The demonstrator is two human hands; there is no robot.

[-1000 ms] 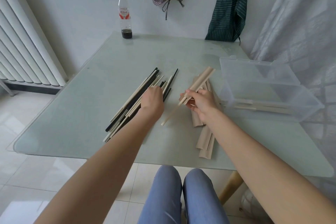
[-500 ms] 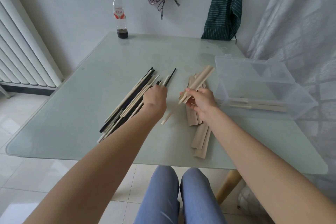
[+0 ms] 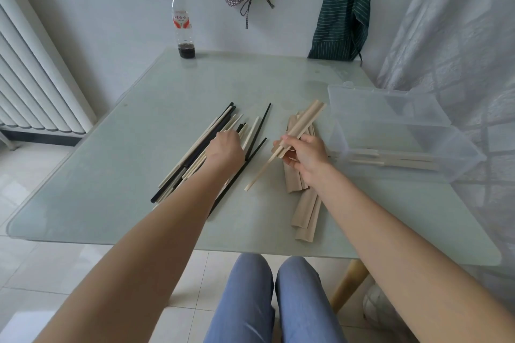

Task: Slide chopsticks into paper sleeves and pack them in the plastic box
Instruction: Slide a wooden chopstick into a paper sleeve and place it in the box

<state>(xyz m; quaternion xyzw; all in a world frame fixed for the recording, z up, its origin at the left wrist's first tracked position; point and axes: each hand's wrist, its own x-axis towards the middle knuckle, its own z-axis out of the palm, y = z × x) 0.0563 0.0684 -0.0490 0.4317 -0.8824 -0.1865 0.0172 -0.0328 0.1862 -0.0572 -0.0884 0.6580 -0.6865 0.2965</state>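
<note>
A pile of loose black and pale chopsticks [image 3: 192, 153] lies on the glass table [image 3: 111, 175]. My left hand [image 3: 227, 147] rests on the pile's right side, fingers bent down and hidden behind the hand. My right hand [image 3: 303, 154] grips a tan paper sleeve [image 3: 309, 117] with a pale chopstick [image 3: 259, 175] sticking out of its near end. Flat empty sleeves [image 3: 305, 209] lie under and in front of that hand. The clear plastic box [image 3: 390, 108] stands open at the right, with sleeved chopsticks [image 3: 404, 161] lying in it.
A nearly empty bottle [image 3: 182, 22] stands at the table's far edge. A white radiator [image 3: 36, 78] is on the left and a curtain [image 3: 459, 36] hangs on the right. Two aprons hang on the back wall. My knees are below the near table edge.
My left hand has shifted a little to the left over the pile, and a black chopstick now lies apart beside my wrist. My right hand holds the sleeve and chopstick as before.
</note>
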